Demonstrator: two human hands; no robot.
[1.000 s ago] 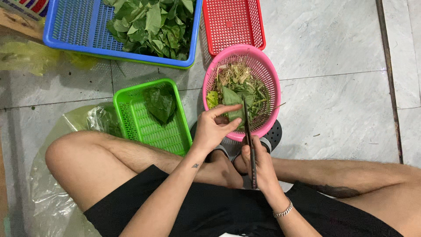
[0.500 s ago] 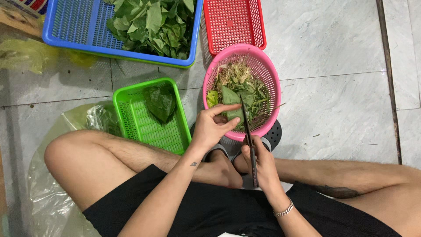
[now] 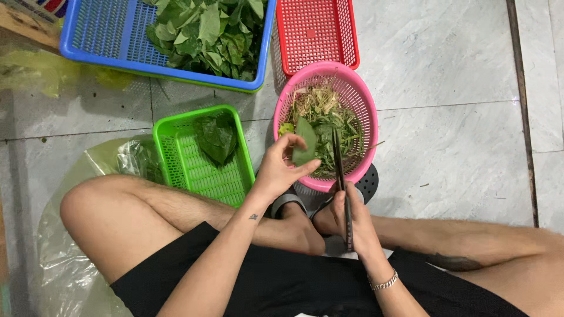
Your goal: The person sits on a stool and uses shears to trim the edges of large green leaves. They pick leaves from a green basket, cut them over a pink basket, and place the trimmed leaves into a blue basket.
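Left hand (image 3: 276, 173) pinches a green leaf (image 3: 305, 141) over the pink basket (image 3: 361, 100); right hand (image 3: 352, 220) closed around dark scissors (image 3: 341, 170), blades beside the leaf. Trimming step; next cut likely needs stem between blades. Green basket (image 3: 176, 155) just left.

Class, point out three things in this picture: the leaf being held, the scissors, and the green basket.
leaf (image 3: 305, 144), head view, middle of the blade.
scissors (image 3: 338, 158), head view, on the dark blades above the pink basket.
green basket (image 3: 200, 176), head view, bare mesh floor.
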